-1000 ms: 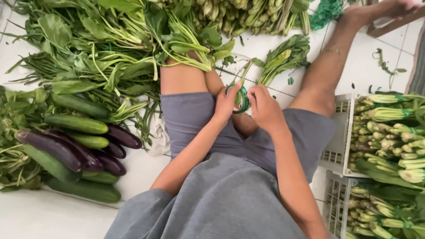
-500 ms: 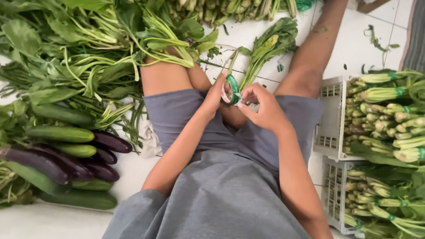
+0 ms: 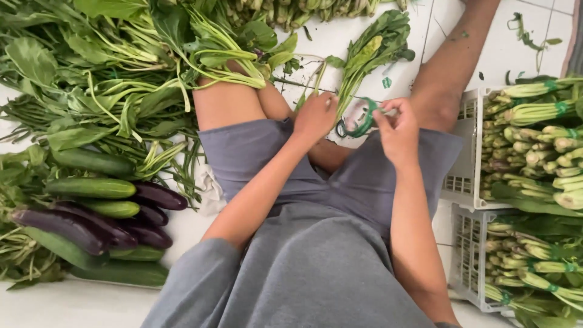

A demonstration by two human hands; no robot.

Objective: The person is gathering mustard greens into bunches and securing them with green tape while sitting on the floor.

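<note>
1. We note the loop of green tape or band (image 3: 362, 119) now sits out in front of the knees over the white tiled floor (image 3: 498, 54), where half a second ago it was held close in against the lap.
2. The right hand (image 3: 396, 129) pinches the band's upper end between thumb and fingers; the loop hangs down to its left.
3. The left hand (image 3: 314, 115) has parted from the right and is closed about the stem ends of a small bunch of leafy greens (image 3: 370, 51), whose leaves fan away toward the top of the view.
4. We judge the change as the band being brought up to the stems, not yet wrapped round them.
5. To the right stand white plastic crates (image 3: 464, 164) of already banded bundles (image 3: 540, 146).
6. To the left lie loose leafy greens (image 3: 91, 79), green cucumbers (image 3: 91, 187) and dark purple aubergines (image 3: 61, 223).
</note>
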